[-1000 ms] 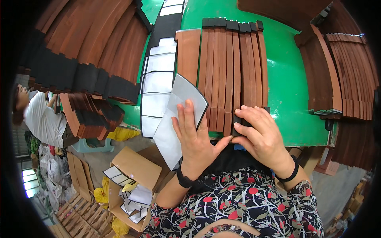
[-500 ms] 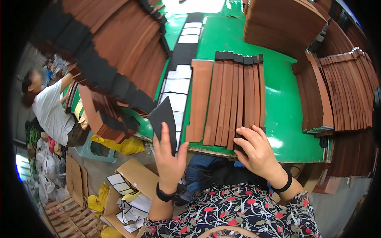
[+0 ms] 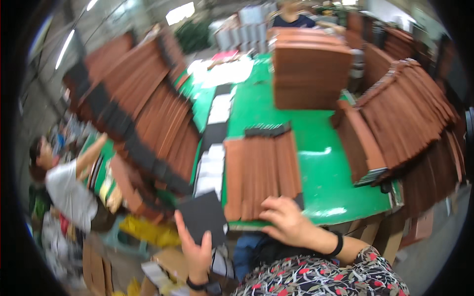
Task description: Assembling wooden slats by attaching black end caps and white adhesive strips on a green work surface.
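A flat black square sheet (image 3: 201, 217) is held in my left hand (image 3: 196, 254), off the table's front edge. My thumb lies along its lower right side and a finger runs up its left edge; the other fingers are hidden. On the green table, my right hand (image 3: 286, 223) reaches over the near ends of a row of brown strips (image 3: 259, 172), its fingers apart and slightly bent, touching them. Black end pieces (image 3: 268, 129) cap the far ends of several strips. A small dark patch (image 3: 299, 200) shows just beyond my right hand.
Tall stacks of brown panels with black ends (image 3: 143, 118) rise at the left. More brown stacks (image 3: 312, 74) stand at the back and right (image 3: 410, 113). White sheets (image 3: 210, 170) lie on a black strip. A person in white (image 3: 71, 195) works at far left, another person (image 3: 291, 19) behind.
My view has tipped up, bringing the room's far side in. The black sheet has turned flatter toward me in my left hand. My right hand has shifted left over the strips' near ends.
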`<state>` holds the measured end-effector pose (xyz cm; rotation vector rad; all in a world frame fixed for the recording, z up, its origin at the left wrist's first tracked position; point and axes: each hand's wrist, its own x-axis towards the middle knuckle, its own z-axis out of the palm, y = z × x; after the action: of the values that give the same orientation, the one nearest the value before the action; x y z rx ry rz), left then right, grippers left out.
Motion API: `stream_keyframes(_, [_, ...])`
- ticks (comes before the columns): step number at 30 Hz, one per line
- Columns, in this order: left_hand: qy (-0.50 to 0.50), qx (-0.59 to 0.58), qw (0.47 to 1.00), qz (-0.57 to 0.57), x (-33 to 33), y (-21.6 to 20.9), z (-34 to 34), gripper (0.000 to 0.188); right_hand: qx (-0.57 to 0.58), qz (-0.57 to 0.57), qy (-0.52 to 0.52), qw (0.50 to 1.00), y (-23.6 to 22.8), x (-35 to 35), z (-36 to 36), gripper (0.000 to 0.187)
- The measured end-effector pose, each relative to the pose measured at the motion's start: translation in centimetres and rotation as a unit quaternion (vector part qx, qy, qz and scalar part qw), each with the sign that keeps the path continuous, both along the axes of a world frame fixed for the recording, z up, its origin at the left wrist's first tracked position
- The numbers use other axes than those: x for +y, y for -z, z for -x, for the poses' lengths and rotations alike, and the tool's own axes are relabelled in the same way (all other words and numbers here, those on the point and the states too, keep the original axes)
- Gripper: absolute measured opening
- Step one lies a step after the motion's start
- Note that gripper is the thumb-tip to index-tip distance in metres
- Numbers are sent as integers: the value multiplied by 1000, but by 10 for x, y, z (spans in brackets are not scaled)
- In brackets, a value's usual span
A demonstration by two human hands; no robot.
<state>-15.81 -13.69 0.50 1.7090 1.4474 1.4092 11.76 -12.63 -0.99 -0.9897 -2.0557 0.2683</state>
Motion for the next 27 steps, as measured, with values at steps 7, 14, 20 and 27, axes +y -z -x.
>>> stream_keyframes(7, [43, 62, 990, 120, 2, -10, -36, 90, -26, -45, -9, 999, 21, 8, 24, 25])
stream_keyframes(14, [-85, 87, 993, 15, 2, -6, -24, 82, -231, -65, 39, 970, -7, 51, 66, 23])
stream_keyframes(20, [-120, 103, 986, 46, -4, 10, -14, 82, -255, -109, 85, 957, 50, 62, 111, 26])
stream_keyframes(27, [-55, 120, 991, 14, -5, 42, 3, 85, -280, -59, 53, 957, 52, 64, 121, 25])
